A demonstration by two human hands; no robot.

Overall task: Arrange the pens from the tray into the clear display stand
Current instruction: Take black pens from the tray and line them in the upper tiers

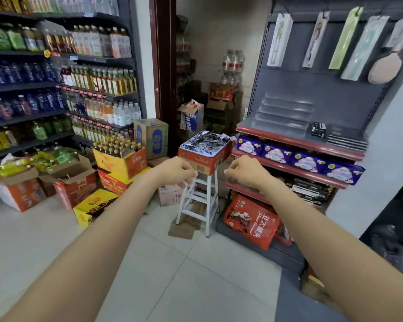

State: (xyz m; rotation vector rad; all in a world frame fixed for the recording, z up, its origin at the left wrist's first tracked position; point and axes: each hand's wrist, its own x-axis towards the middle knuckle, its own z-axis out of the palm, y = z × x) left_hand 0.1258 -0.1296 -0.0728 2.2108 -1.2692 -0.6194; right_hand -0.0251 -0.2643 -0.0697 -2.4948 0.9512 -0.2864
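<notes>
Pretty sure this is the very start, nothing picked up yet: left hand (176, 169) loosely curled and empty, the tray (197, 151) of pens (208, 138) on a red carton atop the white stool (199, 198), right hand (246, 170) also curled, empty. Clear display stand (284, 115) waits bare on the shelf to the right, so next is reaching in for pens

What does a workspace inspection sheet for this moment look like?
Surface: shelf, mostly bare; white stool carrying a red box.
Job's things: tray of pens on the box; clear display stand on the shelf, empty.
Clutter: black packet beside the stand.
Grippers: left hand and right hand loosely curled, holding nothing, short of the tray.
Cables: nothing seen.
Surroundings: drink shelves, cartons on the floor, purple snack packs.
</notes>
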